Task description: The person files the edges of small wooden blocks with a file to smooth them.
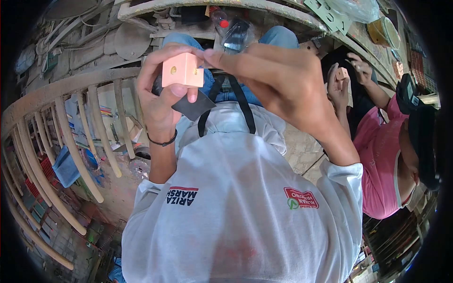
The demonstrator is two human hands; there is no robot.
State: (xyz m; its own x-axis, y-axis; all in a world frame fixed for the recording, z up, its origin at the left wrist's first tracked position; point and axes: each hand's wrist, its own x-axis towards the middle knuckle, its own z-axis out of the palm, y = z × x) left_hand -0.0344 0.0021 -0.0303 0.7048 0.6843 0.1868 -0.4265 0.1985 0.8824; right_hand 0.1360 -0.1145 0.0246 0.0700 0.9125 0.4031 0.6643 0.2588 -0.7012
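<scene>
My left hand [163,89] is closed around a small pale-orange block [181,70] with a notched corner and round holes in its faces. A dark, thin sheet [194,106], like sandpaper, hangs below the block beside the same hand; whether the fingers grip it is hidden. Close to the block's right side is my right hand [278,70], its fingers curled in and the fingertips pressed together near the block's upper edge. Anything pinched there is too small or covered to make out.
At the left, a curved wooden rack with slats [71,137] stands close by. A co-worker in pink [382,165] sits at right, holding a similar block [342,73]. A bottle with a red cap [220,20], a yellowish bucket [383,33] and a green stencil plate [329,15] lie ahead.
</scene>
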